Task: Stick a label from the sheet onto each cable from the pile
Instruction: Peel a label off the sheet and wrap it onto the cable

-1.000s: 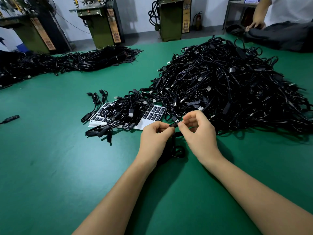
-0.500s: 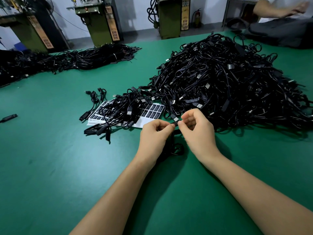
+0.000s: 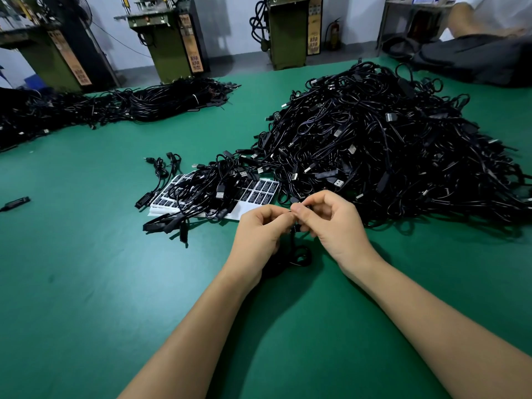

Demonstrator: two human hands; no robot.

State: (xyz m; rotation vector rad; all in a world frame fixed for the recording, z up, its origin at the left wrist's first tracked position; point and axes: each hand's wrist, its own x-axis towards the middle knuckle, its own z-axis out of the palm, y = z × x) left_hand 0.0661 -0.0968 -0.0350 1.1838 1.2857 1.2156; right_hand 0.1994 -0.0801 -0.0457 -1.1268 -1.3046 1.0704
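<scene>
Fingers (image 3: 298,210) of both hands curled, tips meeting, pinching one thin black cable (image 3: 296,251). Left hand (image 3: 260,231) and right hand (image 3: 334,223) hide the pinched section; any label there cannot be made out. Cable's loose loops rest on the green worktop (image 3: 86,283) below the hands, at 6 o'clock. Label sheet (image 3: 253,197), white with black rectangular labels, at 10 o'clock, partly buried under a small cable tangle (image 3: 207,191). Main pile (image 3: 388,145) of black USB cables at 1 o'clock, its right edge cut off.
</scene>
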